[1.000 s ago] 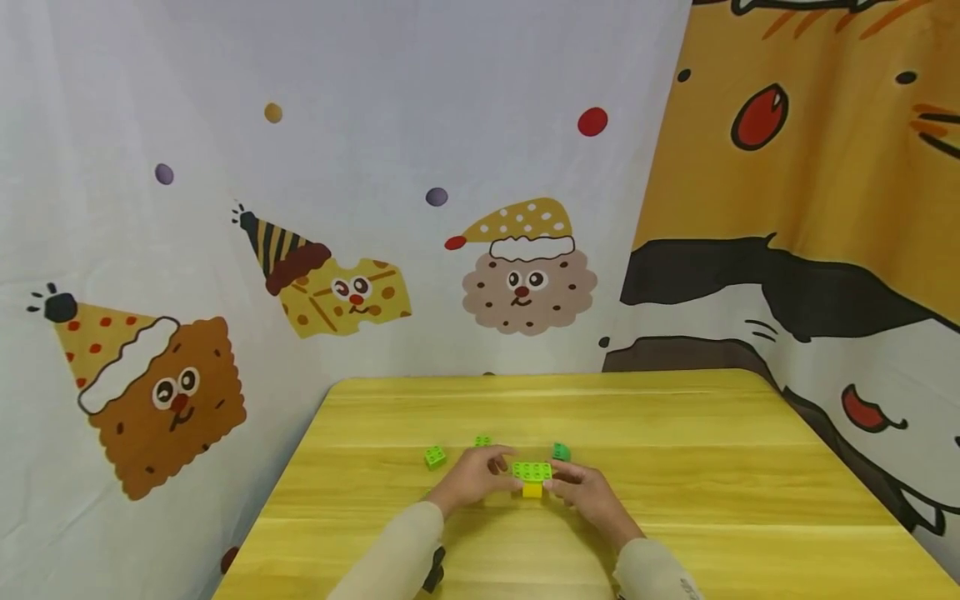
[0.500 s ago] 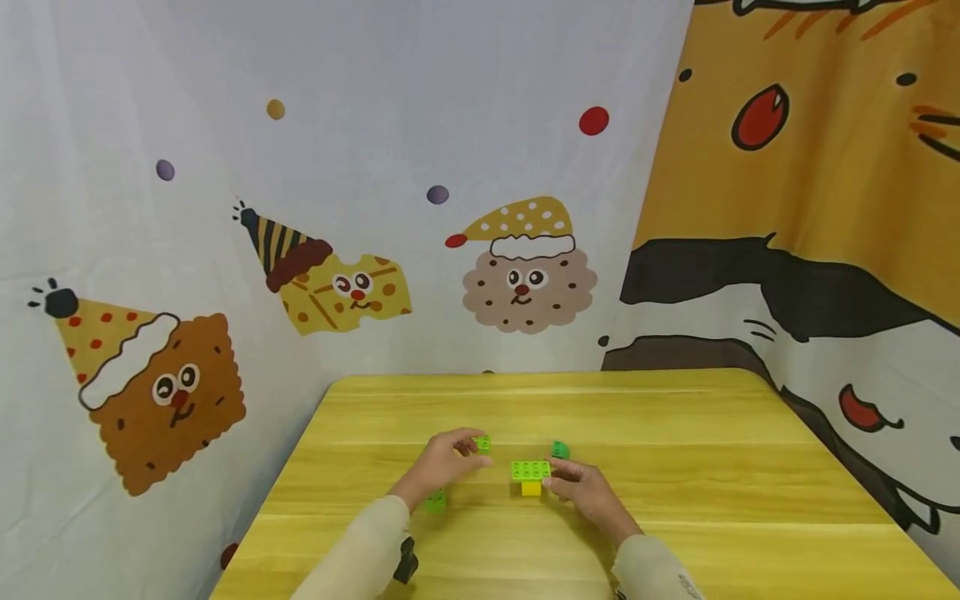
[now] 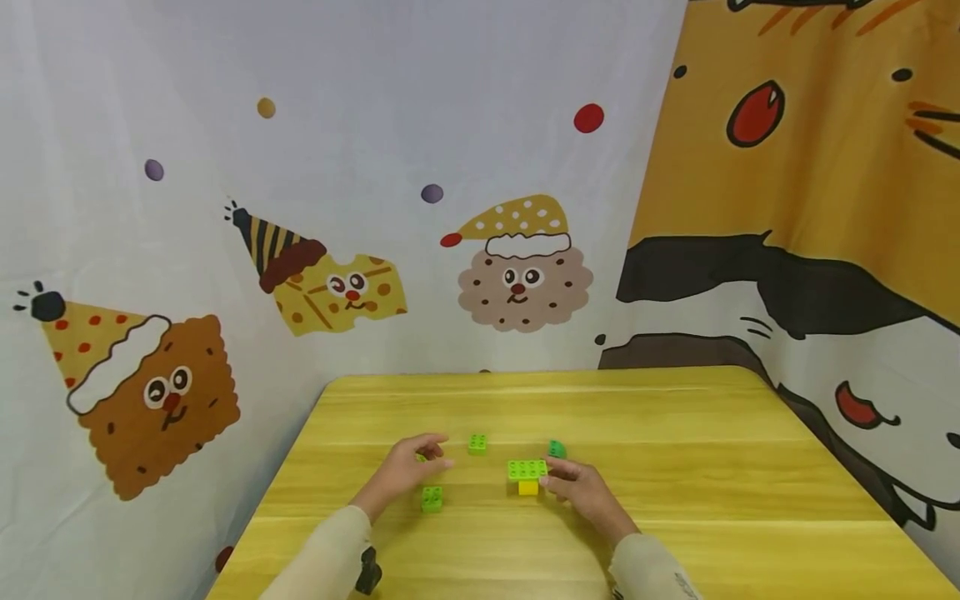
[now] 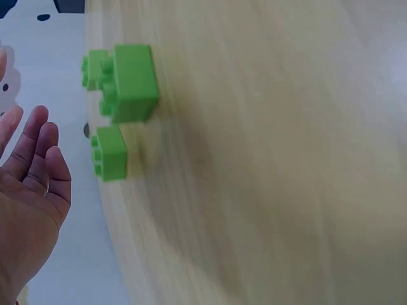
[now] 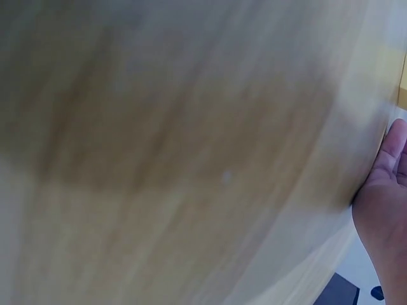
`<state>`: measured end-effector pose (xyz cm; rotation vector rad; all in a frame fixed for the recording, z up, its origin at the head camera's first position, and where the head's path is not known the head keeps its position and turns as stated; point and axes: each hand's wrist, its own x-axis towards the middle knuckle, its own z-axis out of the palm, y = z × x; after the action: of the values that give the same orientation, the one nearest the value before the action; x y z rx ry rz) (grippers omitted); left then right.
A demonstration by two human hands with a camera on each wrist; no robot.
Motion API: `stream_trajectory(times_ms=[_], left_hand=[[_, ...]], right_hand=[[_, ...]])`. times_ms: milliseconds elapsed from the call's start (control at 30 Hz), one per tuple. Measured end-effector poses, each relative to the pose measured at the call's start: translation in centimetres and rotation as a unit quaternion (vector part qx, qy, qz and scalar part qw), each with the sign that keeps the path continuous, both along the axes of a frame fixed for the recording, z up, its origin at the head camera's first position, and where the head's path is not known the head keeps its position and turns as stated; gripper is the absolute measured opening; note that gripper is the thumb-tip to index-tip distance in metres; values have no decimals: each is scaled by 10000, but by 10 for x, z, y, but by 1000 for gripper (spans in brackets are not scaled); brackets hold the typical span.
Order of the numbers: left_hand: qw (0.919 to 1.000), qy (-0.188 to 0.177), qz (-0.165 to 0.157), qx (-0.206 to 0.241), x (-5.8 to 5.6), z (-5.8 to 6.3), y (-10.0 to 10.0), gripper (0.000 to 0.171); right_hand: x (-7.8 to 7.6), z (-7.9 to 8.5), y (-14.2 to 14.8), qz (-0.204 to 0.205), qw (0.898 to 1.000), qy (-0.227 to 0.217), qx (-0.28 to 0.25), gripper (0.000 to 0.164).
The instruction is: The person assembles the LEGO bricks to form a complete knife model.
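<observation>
In the head view, a lime green eight-stud building brick [image 3: 527, 470] sits on top of a yellow brick [image 3: 528, 488]. My right hand [image 3: 588, 493] pinches the right end of the lime brick, index finger at its back corner and thumb at its front. My left hand [image 3: 405, 471] hovers to the left with fingers apart and nothing between them. A green four-stud brick [image 3: 432, 498] lies just below that hand, and another [image 3: 477, 444] stands to its right. A third is mostly hidden behind the fingers; the left wrist view shows all three, with the nearest green brick [image 4: 135, 82] largest.
A dark green rounded brick [image 3: 557, 449] stands just behind the lime and yellow stack. Everything rests on a wood-grain table [image 3: 712, 467]. Behind its far edge hangs a white cloth [image 3: 360, 150] printed with cartoon figures.
My left hand has left the stack and moved left, past the far green brick, to the bricks on the left. My right hand keeps its place at the stack.
</observation>
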<state>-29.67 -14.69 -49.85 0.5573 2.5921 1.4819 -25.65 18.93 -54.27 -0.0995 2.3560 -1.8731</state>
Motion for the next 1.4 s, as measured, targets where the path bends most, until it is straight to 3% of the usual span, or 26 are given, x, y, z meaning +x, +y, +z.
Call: stream_trajectory(times_ms=[233,467,600,733,1033,1400], left_hand=[[9990,-387,206,-79,8,-10,-22,57],[9980,-624,86,-80,13,-21,-39,49],[9966,-802,-6,178,14,-25,-45,54],[9956,-896,-53,265,13,-30,-46,57],[9957,-897,-174,160,12,-37,-44,46],[9953,-893,-304,-208,10,-40,-40,43]], right_hand=[[2,1,-1,99,9999,28,-108,58],[2,3,-3,147,9998,14,-125,60],[0,4,-2,152,9999,-9,-67,61],[-3,3,-1,148,9999,17,-33,60],[-1,1,0,62,10000,-20,51,58],[2,0,2,79,10000,-42,-9,61]])
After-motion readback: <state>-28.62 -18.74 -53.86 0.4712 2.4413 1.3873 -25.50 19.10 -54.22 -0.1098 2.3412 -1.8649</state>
